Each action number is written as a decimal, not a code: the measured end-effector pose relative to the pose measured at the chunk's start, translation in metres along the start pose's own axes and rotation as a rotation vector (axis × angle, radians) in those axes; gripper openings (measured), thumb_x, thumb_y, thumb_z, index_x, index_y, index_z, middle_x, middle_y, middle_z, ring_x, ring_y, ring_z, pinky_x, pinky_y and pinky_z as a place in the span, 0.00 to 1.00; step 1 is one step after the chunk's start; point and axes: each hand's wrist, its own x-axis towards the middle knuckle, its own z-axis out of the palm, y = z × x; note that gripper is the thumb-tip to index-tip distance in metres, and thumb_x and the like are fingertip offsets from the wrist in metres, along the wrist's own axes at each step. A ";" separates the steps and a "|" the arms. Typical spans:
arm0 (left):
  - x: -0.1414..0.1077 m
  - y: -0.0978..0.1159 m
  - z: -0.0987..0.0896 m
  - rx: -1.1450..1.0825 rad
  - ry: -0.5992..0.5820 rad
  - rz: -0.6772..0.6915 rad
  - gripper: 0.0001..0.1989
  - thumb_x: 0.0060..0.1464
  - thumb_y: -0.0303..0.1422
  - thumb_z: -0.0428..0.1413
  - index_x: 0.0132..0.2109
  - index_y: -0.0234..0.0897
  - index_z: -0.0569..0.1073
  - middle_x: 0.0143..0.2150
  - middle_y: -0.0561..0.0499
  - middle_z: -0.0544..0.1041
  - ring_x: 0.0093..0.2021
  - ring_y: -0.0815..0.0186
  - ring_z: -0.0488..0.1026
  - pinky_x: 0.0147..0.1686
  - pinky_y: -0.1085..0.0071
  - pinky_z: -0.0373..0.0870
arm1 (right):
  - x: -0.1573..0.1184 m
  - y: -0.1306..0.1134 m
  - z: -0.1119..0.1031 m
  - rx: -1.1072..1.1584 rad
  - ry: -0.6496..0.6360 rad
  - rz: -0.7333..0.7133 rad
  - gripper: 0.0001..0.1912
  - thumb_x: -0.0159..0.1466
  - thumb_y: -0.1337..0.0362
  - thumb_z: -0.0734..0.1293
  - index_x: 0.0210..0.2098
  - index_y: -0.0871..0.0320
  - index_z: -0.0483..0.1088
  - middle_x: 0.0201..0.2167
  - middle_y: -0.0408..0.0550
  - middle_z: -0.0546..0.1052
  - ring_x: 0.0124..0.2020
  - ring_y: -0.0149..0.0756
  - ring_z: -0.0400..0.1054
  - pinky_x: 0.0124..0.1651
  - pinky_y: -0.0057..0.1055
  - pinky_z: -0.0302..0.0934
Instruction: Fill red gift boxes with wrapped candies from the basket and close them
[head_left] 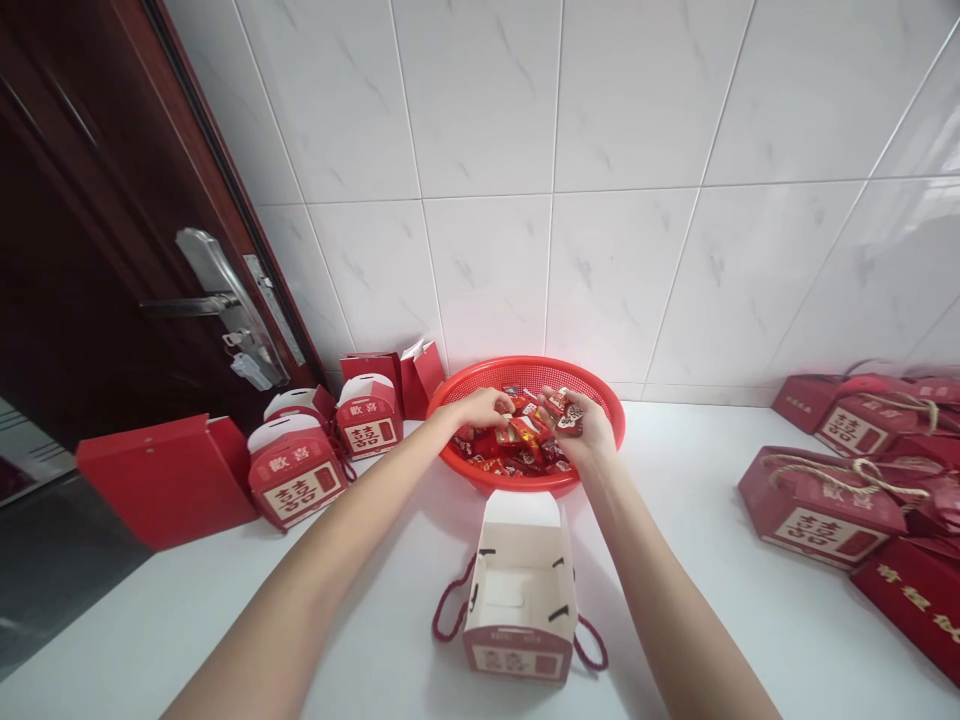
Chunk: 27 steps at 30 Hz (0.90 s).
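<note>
Both my hands are over a red plastic colander basket (611, 400) full of wrapped candies (491, 465). My left hand (484, 408) reaches in at the left with its fingers curled in a pinch on a small wrapped candy among the others. On the right, my right hand (589, 430) is turned partly palm up, its fingers curled round a few red and dark wrapped candies (570, 418). Between my forearms stands an open gift box (517, 655), with a white inside, red printed front and dark red cord handles. No candy shows in it.
On the left stand red gift boxes (296, 480) and a red paper bag (169, 480), near a dark door (90, 150) with a metal handle. Several closed red boxes (825, 510) tied with cord sit at the right. A tiled wall (487, 270) rises behind the white table (375, 620).
</note>
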 end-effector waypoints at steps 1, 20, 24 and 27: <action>0.000 0.001 0.000 -0.010 0.034 0.020 0.15 0.40 0.26 0.60 0.39 0.41 0.81 0.42 0.50 0.83 0.43 0.57 0.79 0.40 0.71 0.72 | 0.000 0.000 0.000 0.002 0.007 -0.002 0.10 0.64 0.77 0.60 0.29 0.59 0.68 0.26 0.51 0.81 0.29 0.36 0.78 0.31 0.28 0.74; -0.001 0.001 -0.007 0.201 0.330 -0.116 0.22 0.43 0.21 0.55 0.46 0.42 0.79 0.49 0.48 0.82 0.52 0.53 0.76 0.49 0.65 0.70 | 0.004 0.000 -0.002 -0.023 0.074 -0.027 0.10 0.62 0.75 0.61 0.27 0.58 0.67 0.23 0.48 0.80 0.26 0.34 0.77 0.27 0.26 0.73; -0.002 -0.001 -0.004 0.250 0.251 -0.165 0.11 0.44 0.23 0.56 0.33 0.39 0.79 0.37 0.45 0.83 0.44 0.51 0.79 0.42 0.63 0.71 | 0.006 0.000 -0.004 -0.027 0.061 -0.034 0.09 0.61 0.75 0.63 0.27 0.57 0.68 0.24 0.48 0.80 0.26 0.34 0.77 0.27 0.26 0.73; 0.000 -0.003 -0.001 0.248 0.165 -0.138 0.15 0.42 0.23 0.58 0.38 0.41 0.81 0.42 0.45 0.83 0.45 0.52 0.78 0.43 0.65 0.71 | 0.008 0.001 -0.005 -0.031 0.044 -0.037 0.08 0.60 0.74 0.65 0.27 0.57 0.68 0.24 0.47 0.80 0.26 0.34 0.77 0.27 0.25 0.73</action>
